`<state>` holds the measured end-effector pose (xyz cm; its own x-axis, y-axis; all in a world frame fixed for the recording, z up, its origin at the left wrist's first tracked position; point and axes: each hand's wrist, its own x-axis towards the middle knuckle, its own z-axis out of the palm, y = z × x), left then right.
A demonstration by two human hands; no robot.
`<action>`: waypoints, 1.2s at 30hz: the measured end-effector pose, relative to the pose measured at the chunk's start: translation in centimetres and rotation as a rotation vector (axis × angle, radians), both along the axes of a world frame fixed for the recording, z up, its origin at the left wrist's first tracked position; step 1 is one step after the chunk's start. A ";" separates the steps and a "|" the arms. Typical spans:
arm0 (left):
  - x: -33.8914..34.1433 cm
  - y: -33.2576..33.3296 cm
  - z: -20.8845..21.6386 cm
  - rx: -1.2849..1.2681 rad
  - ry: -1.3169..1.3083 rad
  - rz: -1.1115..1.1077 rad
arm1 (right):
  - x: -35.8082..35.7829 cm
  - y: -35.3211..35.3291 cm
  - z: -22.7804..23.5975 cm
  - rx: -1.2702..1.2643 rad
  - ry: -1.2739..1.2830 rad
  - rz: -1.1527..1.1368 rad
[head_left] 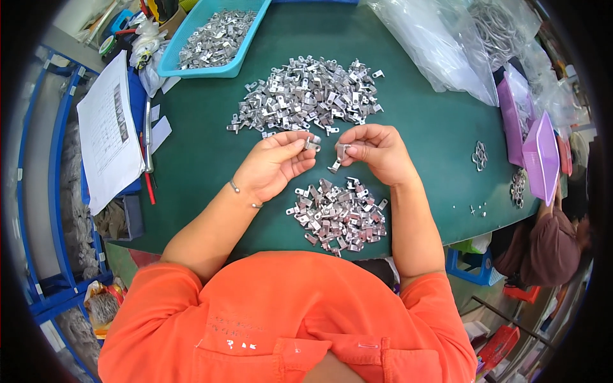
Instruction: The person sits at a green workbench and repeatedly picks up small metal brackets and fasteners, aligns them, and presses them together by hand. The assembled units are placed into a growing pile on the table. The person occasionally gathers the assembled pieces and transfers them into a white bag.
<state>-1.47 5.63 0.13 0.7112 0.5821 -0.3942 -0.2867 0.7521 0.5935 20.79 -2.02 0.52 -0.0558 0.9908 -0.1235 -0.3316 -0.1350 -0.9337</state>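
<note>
Between thumb and fingers my left hand (276,163) pinches a small bent metal bracket (312,144). A similar metal bracket (338,159) is gripped by the fingertips of my right hand (378,153), its lower end hanging free. The two hands are close together but apart, above the green table. Just beyond them lies a large heap of silvery brackets (306,92). A smaller heap of brackets (341,217) lies between my forearms, near the table's front edge.
A blue basket (220,71) of brackets stands at the back left. Papers on a clipboard (112,131) lie at left. Clear plastic bags (434,51) and purple baskets (541,156) sit at right, near metal rings (479,156). Another person (543,246) is beyond the right edge.
</note>
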 end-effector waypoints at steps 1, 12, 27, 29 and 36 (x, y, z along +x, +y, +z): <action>-0.1 0.0 -0.1 -0.011 -0.035 -0.023 | 0.1 -0.1 0.0 0.009 0.030 0.004; -0.9 -0.1 -0.2 0.092 0.045 -0.071 | 1.1 -0.5 1.6 0.207 -0.520 0.386; -0.9 -1.7 1.6 0.240 0.273 -0.256 | -0.4 0.0 1.4 -0.206 -0.282 -0.050; -0.9 -1.7 1.5 0.248 0.260 -0.268 | -0.1 -0.1 1.6 -0.207 -0.215 -0.028; -0.8 -2.2 1.2 0.629 0.370 -0.463 | -0.3 0.2 1.1 0.147 -0.706 0.023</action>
<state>-2.31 3.38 1.29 0.8203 0.4534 -0.3486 0.2610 0.2456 0.9336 20.45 -1.81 1.59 -0.0328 0.9995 -0.0035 0.3591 0.0085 -0.9333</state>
